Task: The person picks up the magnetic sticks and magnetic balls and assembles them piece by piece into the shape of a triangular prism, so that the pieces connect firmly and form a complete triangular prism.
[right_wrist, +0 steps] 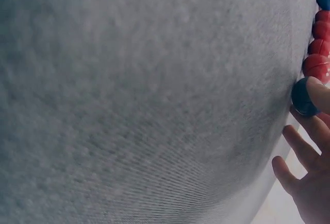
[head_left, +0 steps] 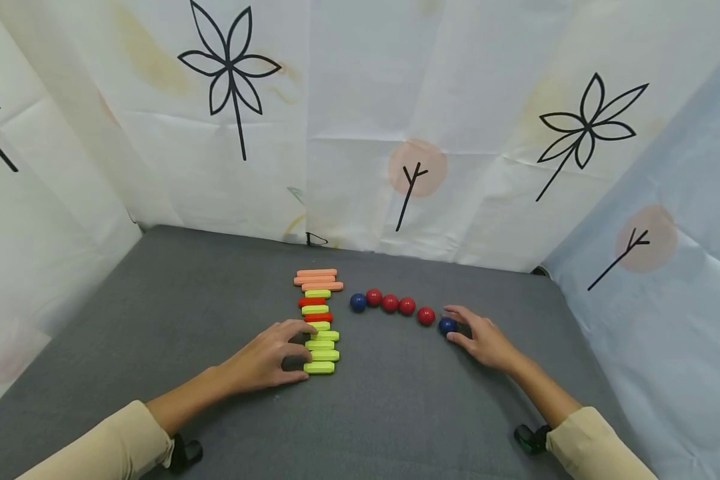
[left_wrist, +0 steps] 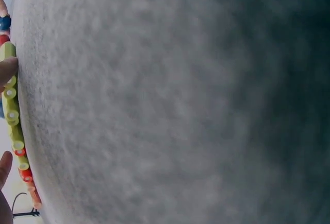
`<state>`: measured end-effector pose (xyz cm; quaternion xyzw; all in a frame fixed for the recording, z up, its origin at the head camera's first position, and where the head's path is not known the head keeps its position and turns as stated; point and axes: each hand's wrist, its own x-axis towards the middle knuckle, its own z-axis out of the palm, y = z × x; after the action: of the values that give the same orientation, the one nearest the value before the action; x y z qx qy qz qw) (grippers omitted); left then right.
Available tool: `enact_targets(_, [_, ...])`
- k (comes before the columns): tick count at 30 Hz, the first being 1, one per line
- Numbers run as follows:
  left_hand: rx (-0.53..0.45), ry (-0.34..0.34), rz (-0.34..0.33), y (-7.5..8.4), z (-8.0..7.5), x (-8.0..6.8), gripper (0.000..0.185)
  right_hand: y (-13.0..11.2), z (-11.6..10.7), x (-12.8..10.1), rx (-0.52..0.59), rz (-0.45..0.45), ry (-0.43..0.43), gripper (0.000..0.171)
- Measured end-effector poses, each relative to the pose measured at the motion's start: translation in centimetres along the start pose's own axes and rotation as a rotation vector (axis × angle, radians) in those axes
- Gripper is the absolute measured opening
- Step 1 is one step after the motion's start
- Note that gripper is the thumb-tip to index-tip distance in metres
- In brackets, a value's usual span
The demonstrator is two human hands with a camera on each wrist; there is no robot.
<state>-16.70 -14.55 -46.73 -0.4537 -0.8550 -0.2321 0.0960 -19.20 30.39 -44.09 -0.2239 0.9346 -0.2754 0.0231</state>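
A column of short rods runs away from me in the head view: several yellow-green rods at the near end, red rods among the yellow-green ones further up, and three orange rods at the far end. My left hand is at the column's left side, fingers spread and lightly bent, fingertips at the near yellow-green rods. To the right, several red balls form a row with a blue ball at its left end. My right hand pinches another blue ball at the right end between thumb and forefinger.
Everything lies on a grey cloth-covered table. A white curtain with printed flowers and small trees hangs behind and on both sides. Dark bands with small devices sit at both sleeve cuffs.
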Motion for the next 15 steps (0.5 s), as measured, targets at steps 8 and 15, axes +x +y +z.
enact_targets(8, [-0.039, -0.016, -0.029, 0.9, 0.4, 0.7, 0.018, -1.4, 0.3, -1.1, -0.002, -0.046, -0.028, 0.034])
enact_targets(15, [-0.115, 0.021, -0.066, 1.9, 1.5, 3.1, 0.017, -2.5, 1.1, -1.4, -0.002, -0.116, -0.028, 0.036])
